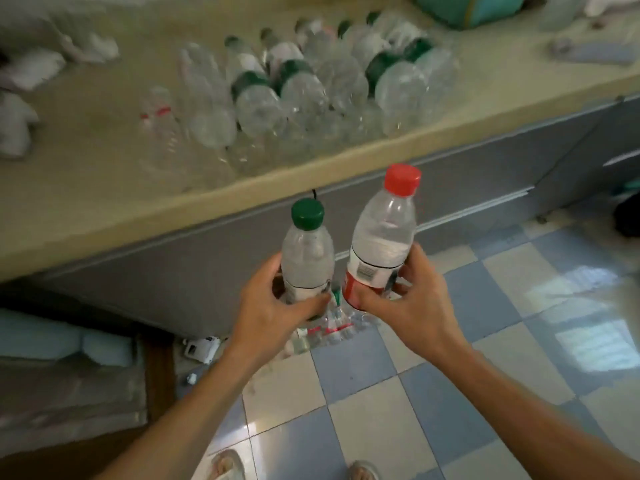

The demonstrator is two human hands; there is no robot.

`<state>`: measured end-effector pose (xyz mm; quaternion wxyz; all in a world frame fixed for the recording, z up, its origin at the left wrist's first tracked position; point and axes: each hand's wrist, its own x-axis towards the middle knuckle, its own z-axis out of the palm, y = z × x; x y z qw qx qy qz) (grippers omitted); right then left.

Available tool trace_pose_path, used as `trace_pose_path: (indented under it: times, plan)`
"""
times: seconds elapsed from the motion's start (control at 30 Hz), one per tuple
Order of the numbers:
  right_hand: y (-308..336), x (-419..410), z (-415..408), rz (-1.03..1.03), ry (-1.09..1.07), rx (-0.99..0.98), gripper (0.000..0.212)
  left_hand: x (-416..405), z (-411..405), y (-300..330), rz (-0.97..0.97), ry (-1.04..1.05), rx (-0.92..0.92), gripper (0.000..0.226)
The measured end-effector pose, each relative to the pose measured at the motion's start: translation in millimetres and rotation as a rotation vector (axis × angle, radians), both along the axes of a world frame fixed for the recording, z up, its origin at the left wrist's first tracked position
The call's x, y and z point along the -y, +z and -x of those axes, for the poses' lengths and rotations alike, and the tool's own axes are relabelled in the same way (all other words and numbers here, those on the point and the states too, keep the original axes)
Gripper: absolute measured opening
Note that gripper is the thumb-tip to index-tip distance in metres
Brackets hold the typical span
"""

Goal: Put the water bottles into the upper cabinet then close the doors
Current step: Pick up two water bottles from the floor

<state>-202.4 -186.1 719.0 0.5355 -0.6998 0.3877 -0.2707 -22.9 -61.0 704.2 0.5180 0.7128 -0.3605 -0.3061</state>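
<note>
left hand [277,303] grip closed around green-capped bottle [306,261] | right hand [412,299] grip closed around red-capped bottle [381,244] | upright, low-held, probably for shelving | desk [86,188] crowded

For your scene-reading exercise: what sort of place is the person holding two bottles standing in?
Probably a home kitchen or utility room. A long beige countertop sits over grey base cabinets, the floor is blue-and-white checkered tile, and many plastic water bottles lie on the counter.
</note>
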Motion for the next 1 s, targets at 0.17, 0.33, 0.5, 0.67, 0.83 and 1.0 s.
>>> trace_pose_path:
  times: [0.17,0.33,0.5,0.67,0.83,1.0]
  plan:
    - [165.9,7.9,-30.8,0.173,0.124,0.091,0.056,-6.1,-18.9,168.8,0.117,0.134,0.080,0.063]
    - [304.6,12.1,-83.7,0.278,0.225,0.204,0.056,-13.6,-60.7,313.0,0.247,0.265,0.183,0.055]
    - [412.1,12.0,-155.2,0.359,0.292,0.268,0.053,-30.7,-124.3,427.6,0.311,0.361,0.241,0.065]
    - [516.0,14.5,-243.5,0.435,0.292,0.402,0.056,-28.3,-205.7,532.3,0.439,0.422,0.298,0.054]
    - [615.3,34.0,-334.9,0.476,0.275,0.566,0.044,-9.0,-297.8,638.2,0.570,0.453,0.393,0.049]
    - [699.2,65.5,-423.8,0.492,0.205,0.659,0.039,27.2,-372.6,723.6,0.684,0.502,0.489,0.057]
